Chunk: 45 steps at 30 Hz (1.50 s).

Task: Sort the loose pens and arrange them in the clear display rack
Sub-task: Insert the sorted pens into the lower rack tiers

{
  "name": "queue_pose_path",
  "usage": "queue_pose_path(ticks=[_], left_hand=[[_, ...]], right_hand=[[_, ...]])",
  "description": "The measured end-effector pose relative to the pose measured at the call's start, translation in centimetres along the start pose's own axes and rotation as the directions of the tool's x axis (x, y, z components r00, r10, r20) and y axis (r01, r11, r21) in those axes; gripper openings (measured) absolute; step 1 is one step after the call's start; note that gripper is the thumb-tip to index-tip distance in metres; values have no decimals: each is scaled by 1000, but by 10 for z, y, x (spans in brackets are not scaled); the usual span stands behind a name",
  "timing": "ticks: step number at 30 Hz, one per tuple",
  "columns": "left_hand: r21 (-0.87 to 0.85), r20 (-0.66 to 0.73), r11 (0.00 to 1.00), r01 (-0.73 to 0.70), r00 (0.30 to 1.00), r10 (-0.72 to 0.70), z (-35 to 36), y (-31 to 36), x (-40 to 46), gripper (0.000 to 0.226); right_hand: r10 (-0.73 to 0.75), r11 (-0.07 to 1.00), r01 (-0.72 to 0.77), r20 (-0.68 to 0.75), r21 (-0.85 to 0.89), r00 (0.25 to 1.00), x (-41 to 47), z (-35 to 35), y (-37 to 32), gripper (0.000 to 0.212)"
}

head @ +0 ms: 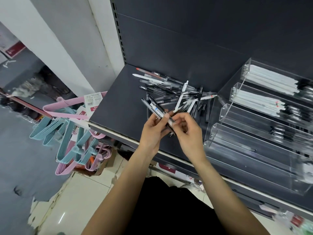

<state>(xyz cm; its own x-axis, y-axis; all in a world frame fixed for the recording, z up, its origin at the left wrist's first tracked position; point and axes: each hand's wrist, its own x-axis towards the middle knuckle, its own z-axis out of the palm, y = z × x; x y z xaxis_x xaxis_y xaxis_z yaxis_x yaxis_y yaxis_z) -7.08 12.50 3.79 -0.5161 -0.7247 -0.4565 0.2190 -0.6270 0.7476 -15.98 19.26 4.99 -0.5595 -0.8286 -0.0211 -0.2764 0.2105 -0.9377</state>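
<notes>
Nearest to me, the person's left hand point(153, 128) had its grip curled round a small bundle of slim plastic pens point(158, 111), dark and clear barrels with one white among them, fanned up and away to the left above the shelf's front edge. The right hand point(187, 131) met it from the other side, its grip narrowed to a pinch on the lower ends of that same bundle, as if squaring them up or drawing one out. Such pens looked light and stiff, with smooth barrels likely to slide against one another, so a hold round the middle of the bundle seemed safest, and a single pen best taken by its barrel, not its clip. Just beyond the hands, on the dark grey shelf board point(118, 106), lay the loose heap of black, clear and white pens point(174, 89), crossed over each other at all angles. To the right of the heap stood the clear stepped acrylic display rack point(254, 133): its upper troughs held rows of white pens, while the nearer ones looked mostly bare, though blur hid the detail.
</notes>
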Motion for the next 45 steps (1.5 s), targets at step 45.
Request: queue_pose_path(ticks=[45], left_hand=[[-279, -188, 949, -144, 978, 93, -15, -11, -24, 17]], right_hand=[[192, 959, -229, 209, 170, 959, -1, -2, 1, 14]])
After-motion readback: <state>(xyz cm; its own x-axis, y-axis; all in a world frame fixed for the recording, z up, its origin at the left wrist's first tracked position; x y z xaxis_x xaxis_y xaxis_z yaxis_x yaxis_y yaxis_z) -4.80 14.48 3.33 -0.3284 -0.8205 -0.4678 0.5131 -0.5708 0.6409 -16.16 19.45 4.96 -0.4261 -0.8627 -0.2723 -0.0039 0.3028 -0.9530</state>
